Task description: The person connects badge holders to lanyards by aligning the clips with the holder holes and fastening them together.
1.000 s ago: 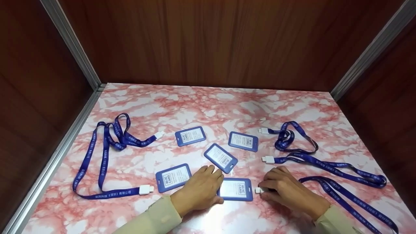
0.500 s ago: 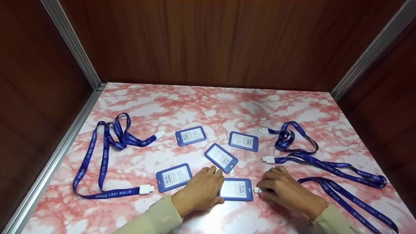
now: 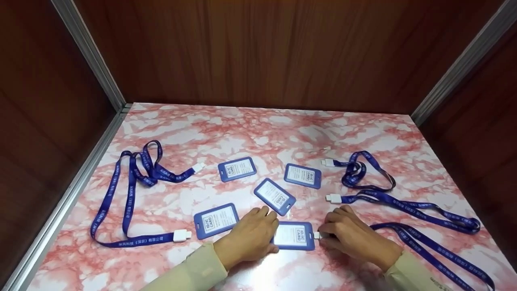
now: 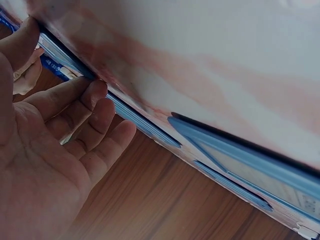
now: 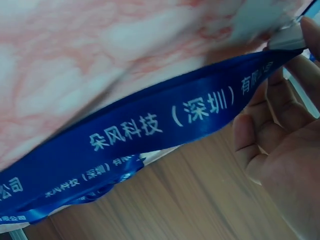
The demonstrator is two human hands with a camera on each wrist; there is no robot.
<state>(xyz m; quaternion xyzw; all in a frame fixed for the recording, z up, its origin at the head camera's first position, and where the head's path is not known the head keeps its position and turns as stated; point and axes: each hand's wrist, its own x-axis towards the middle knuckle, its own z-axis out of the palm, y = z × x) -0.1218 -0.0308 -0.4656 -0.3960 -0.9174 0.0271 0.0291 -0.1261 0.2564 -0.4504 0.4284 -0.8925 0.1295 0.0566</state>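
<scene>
1. The left hand [image 3: 248,236] pinches a badge [image 3: 293,235] by its long edges, thumb on the near one and a finger on the far one; its other fingers are loosely bent.
2. That badge lies flat between the hands: a rectangle with rounded corners, a smooth blue frame, a white insert printed "ID/IC CARD", and a small slot in the end facing the right hand [image 3: 349,236].
3. The right hand grips a small, blocky white clip [image 3: 317,235] between thumb and finger, its tip at the slotted end; whether it touches the badge I cannot tell.
4. From the clip runs a strap [image 5: 165,117], a flat blue ribbon with a soft sheen and pale printed characters.
5. Four similar badges lie about: a slanted badge [image 3: 274,197] just beyond the pinched one, a left badge [image 3: 216,221] beside the left hand, and two farther back, a rear left badge [image 3: 237,169] and a rear right badge [image 3: 302,176].
6. More ribbon lanyards lie at the sides: a coiled lanyard [image 3: 352,178] and a long lanyard [image 3: 387,199] on the right, two looped lanyards [image 3: 128,206] on the left.
7. The table [image 3: 278,133] has a red-and-white marbled surface, walled by dark wood-grain panels [image 3: 250,52].
</scene>
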